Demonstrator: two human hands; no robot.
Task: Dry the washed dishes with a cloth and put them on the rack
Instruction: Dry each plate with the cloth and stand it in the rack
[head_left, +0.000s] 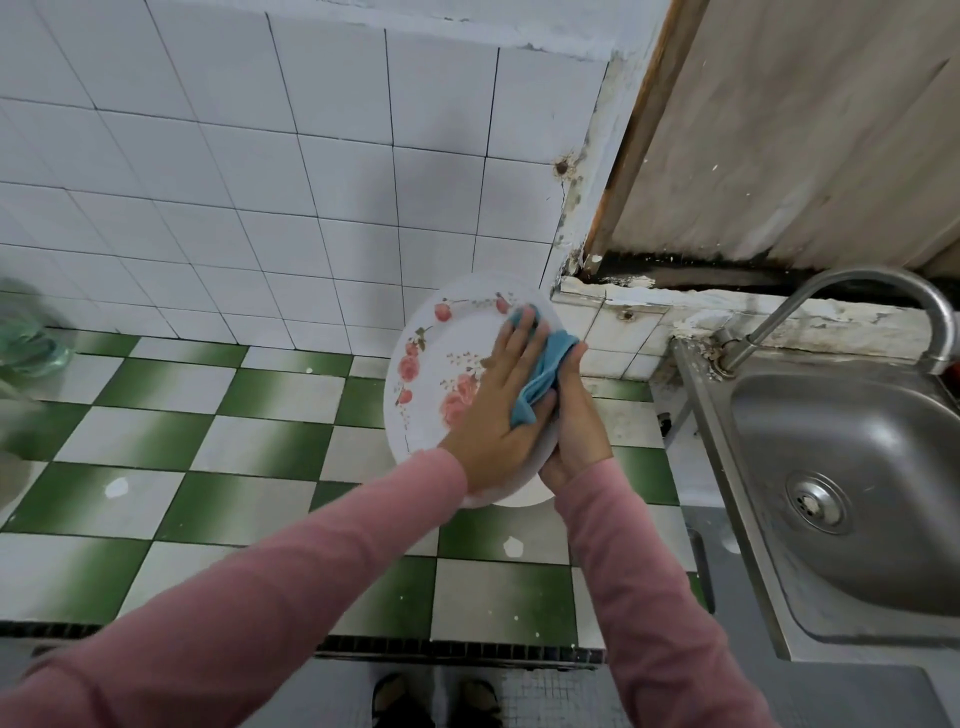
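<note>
left hand (496, 421), fingers (517, 345) straight, presses a blue cloth (543, 376) onto a floral plate (436, 358). right hand (576, 431) grips the plate's right rim, over a green-checked surface (208, 467).

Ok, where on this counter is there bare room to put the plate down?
The checkered counter is bare from the blurry green thing at far left across to the sink, back wall to front edge. Tightest by the faucet, right of the held plate.

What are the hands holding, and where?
The right hand grips the flowered plate by its rim on the sink side; the left hand presses the blue cloth flat on its face.
</note>
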